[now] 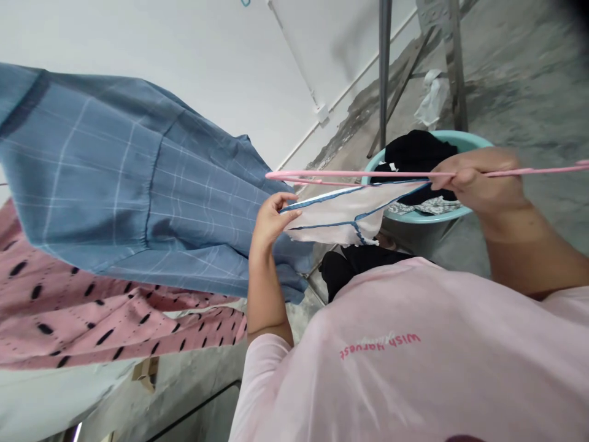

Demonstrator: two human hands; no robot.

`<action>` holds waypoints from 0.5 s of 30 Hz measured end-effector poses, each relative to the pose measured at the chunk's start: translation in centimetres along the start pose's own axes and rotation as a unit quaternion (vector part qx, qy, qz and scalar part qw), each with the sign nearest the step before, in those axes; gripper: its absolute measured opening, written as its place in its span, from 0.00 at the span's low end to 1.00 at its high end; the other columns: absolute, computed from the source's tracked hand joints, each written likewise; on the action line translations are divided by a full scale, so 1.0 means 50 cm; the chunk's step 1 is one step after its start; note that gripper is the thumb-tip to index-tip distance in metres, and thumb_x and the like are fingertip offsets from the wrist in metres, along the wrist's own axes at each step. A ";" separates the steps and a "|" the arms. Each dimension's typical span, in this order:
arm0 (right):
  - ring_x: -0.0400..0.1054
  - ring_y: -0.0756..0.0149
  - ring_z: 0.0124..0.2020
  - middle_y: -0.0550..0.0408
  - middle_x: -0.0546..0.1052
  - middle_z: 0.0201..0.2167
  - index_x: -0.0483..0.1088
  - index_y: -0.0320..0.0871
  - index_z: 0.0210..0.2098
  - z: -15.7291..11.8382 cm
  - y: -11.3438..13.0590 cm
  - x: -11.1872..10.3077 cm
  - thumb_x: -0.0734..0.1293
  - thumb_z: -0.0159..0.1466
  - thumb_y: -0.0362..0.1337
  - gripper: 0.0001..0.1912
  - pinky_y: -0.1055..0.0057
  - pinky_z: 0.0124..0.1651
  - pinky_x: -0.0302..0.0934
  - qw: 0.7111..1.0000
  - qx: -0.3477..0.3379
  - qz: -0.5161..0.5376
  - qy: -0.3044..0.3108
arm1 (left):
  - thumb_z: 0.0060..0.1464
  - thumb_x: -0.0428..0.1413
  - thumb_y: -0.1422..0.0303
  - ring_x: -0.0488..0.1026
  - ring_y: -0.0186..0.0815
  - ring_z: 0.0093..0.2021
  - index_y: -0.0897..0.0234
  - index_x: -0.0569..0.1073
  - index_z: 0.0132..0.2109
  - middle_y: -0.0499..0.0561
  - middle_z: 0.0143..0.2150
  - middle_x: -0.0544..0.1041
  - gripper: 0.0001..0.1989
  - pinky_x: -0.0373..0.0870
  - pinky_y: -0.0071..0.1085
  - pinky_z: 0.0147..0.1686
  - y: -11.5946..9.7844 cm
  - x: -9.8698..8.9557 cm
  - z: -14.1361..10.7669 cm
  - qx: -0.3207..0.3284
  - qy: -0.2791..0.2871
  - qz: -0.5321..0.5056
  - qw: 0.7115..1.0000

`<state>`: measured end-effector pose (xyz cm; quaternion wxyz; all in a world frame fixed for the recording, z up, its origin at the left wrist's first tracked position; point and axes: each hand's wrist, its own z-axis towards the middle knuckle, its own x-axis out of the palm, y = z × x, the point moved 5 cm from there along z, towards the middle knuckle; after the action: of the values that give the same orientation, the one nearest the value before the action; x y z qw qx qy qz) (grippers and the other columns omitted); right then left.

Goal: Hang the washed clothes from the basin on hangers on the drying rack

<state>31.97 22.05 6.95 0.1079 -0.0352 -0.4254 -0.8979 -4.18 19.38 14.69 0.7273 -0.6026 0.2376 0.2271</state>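
A small white garment with blue trim (334, 212), which looks like underpants, is stretched between my two hands. My left hand (272, 220) grips its left end, thumb on the near side and fingers at the upper edge. Closed around a pink clothes hanger (391, 174), my right hand (483, 175) also pinches the right end of the garment. The hanger lies lengthwise along the garment's upper edge, its left end above my left hand. Beyond my left hand hangs a blue checked garment (151, 184), close to my wrist.
A light blue basin (464, 140) holding black cloth (416, 153) and patterned cloth stands behind my right hand. Pink cloth with black marks (115, 319) hangs at left. Metal legs (455, 67) and a white plastic bag (431, 98) are beyond the basin.
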 end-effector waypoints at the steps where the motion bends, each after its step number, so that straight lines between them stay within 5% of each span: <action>1: 0.64 0.66 0.23 0.53 0.73 0.20 0.76 0.44 0.22 0.001 0.008 0.005 0.71 0.59 0.55 0.22 0.67 0.27 0.55 0.999 -0.002 -0.031 0.034 | 0.44 0.65 0.70 0.60 0.28 0.22 0.61 0.77 0.37 0.41 0.21 0.64 0.10 0.57 0.26 0.25 0.008 0.000 0.000 -0.002 -0.005 0.022 1.000; 3: 0.63 0.67 0.23 0.54 0.71 0.20 0.73 0.43 0.21 0.002 0.005 0.028 0.68 0.62 0.55 0.23 0.68 0.27 0.54 0.981 0.068 -0.121 0.135 | 0.43 0.59 0.76 0.58 0.29 0.23 0.63 0.75 0.31 0.41 0.21 0.63 0.06 0.55 0.26 0.26 0.015 -0.002 0.000 -0.001 -0.055 0.075 0.996; 5: 0.57 0.70 0.23 0.56 0.66 0.19 0.68 0.42 0.20 -0.003 -0.012 0.054 0.66 0.63 0.55 0.25 0.69 0.27 0.49 0.933 0.175 -0.213 0.231 | 0.42 0.55 0.80 0.57 0.29 0.23 0.64 0.72 0.28 0.41 0.20 0.61 0.07 0.52 0.26 0.26 0.018 -0.012 0.002 0.002 -0.141 0.117 0.983; 7: 0.53 0.72 0.24 0.58 0.61 0.20 0.62 0.41 0.19 -0.004 -0.022 0.068 0.64 0.64 0.54 0.26 0.70 0.27 0.46 0.894 0.248 -0.277 0.251 | 0.42 0.54 0.82 0.56 0.29 0.24 0.65 0.72 0.28 0.41 0.20 0.60 0.09 0.51 0.26 0.26 0.023 -0.025 0.002 -0.001 -0.227 0.132 0.965; 9: 0.51 0.73 0.25 0.59 0.58 0.20 0.58 0.41 0.20 -0.001 -0.020 0.076 0.64 0.64 0.52 0.25 0.70 0.28 0.45 0.883 0.270 -0.300 0.239 | 0.42 0.54 0.83 0.56 0.28 0.24 0.65 0.72 0.29 0.40 0.21 0.59 0.10 0.51 0.26 0.26 0.031 -0.034 0.000 -0.003 -0.278 0.131 0.952; 15: 0.53 0.72 0.26 0.60 0.61 0.21 0.61 0.42 0.21 -0.015 -0.015 0.109 0.62 0.64 0.53 0.24 0.70 0.30 0.45 0.864 0.231 -0.297 0.336 | 0.44 0.57 0.81 0.57 0.28 0.23 0.65 0.75 0.34 0.39 0.20 0.59 0.09 0.53 0.25 0.26 0.043 0.025 -0.011 0.010 -0.206 0.081 0.975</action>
<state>26.54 21.04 6.74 -0.0226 0.4224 -0.5488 -0.7210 -4.54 19.23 12.19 0.7456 -0.5144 0.1327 0.4023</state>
